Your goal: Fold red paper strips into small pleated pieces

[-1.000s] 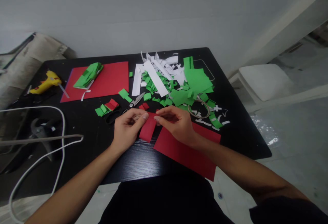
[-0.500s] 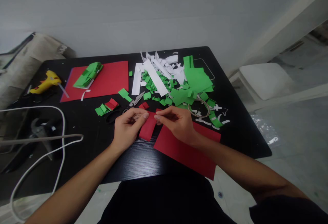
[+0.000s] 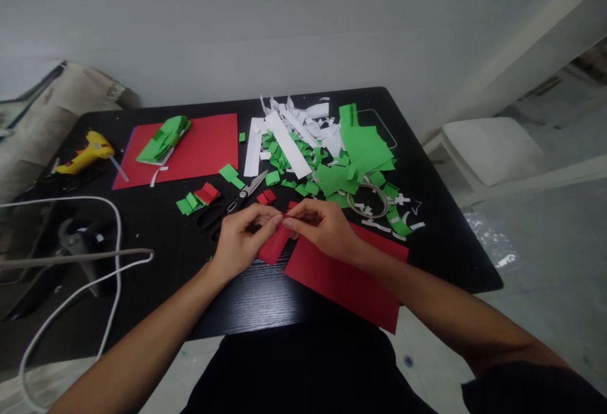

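A small piece of red paper (image 3: 274,249) is pinched at its top edge between both hands. My left hand (image 3: 244,237) grips its upper left, thumb on the near face. At its upper right corner, my right hand (image 3: 325,227) is closed, the thumbtip almost touching the left one. Beneath my right hand and forearm lies a larger red sheet (image 3: 346,275), reaching past the table's front edge. Black-handled scissors (image 3: 244,193) rest just beyond my left hand, their handles partly covered. Small red paper pieces (image 3: 266,196) lie beyond the fingertips.
Green scraps (image 3: 365,145) and white strips (image 3: 287,142) cover the back middle of the black table (image 3: 246,306). A tape roll (image 3: 367,201) lies right. Folded green paper (image 3: 165,139) sits on a red sheet (image 3: 208,142), near a yellow glue gun (image 3: 88,153). A white cable (image 3: 116,262) loops left.
Both hands have drawn closer together at the top of the red piece. Its top edge now bends between the thumbs, and my left hand has shifted slightly right.
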Demonstrator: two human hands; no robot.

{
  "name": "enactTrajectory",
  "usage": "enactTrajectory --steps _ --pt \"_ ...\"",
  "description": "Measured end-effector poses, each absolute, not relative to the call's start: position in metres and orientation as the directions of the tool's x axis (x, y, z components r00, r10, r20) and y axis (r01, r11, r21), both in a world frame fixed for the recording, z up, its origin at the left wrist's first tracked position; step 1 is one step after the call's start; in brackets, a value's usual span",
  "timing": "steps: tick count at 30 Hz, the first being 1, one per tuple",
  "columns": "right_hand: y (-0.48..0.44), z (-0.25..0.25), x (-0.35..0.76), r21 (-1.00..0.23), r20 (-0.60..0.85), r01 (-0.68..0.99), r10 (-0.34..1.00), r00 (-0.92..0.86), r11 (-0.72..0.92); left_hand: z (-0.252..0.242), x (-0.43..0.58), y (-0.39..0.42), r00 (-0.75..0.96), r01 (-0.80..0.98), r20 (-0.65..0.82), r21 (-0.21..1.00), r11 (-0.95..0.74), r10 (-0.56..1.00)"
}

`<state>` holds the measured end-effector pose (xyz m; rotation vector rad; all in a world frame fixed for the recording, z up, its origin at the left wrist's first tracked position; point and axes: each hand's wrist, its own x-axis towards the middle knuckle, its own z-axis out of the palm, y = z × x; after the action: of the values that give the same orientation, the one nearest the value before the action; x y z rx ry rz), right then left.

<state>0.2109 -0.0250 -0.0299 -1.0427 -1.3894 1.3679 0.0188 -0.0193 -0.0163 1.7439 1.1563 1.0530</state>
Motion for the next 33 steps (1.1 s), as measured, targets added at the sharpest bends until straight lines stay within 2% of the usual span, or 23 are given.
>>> enactTrajectory --steps 2,6,12,16,22,25,29,33 --pt "-0.023 -0.031 0.211 -0.998 0.03 -0.062 0.974 -0.225 0.017 -0.019 0.019 -0.019 0.238 0.265 0.193 0.93 -0.255 0.952" --pt "-0.017 -0.03 0.215 -0.997 0.057 -0.062 0.997 -0.042 0.055 -0.026 0.017 -0.016 0.21 0.16 0.177 0.964 -0.212 0.961" --pt "-0.01 -0.029 0.22 -0.99 0.09 -0.106 0.993 0.071 0.097 -0.027 0.011 -0.015 0.253 0.372 0.186 0.887 -0.273 0.949" --pt "-0.007 -0.028 0.223 -0.989 0.106 -0.09 0.991 0.086 0.114 -0.023 0.011 -0.014 0.242 0.422 0.201 0.859 -0.289 0.949" --pt "-0.003 -0.028 0.226 -0.989 0.084 -0.116 0.992 0.09 0.094 -0.017 0.009 -0.009 0.23 0.562 0.298 0.737 -0.376 0.926" --pt "-0.004 -0.028 0.225 -0.99 0.084 -0.101 0.992 0.09 0.093 -0.016 0.008 -0.01 0.205 0.569 0.303 0.736 -0.365 0.931" --pt "-0.005 -0.028 0.222 -0.99 0.093 -0.098 0.989 0.112 0.104 -0.018 0.009 -0.011 0.141 0.461 0.264 0.836 -0.299 0.954" --pt "-0.004 -0.027 0.222 -0.986 0.069 -0.142 0.985 0.159 0.092 -0.02 0.011 -0.008 0.085 0.122 0.131 0.982 -0.141 0.988"
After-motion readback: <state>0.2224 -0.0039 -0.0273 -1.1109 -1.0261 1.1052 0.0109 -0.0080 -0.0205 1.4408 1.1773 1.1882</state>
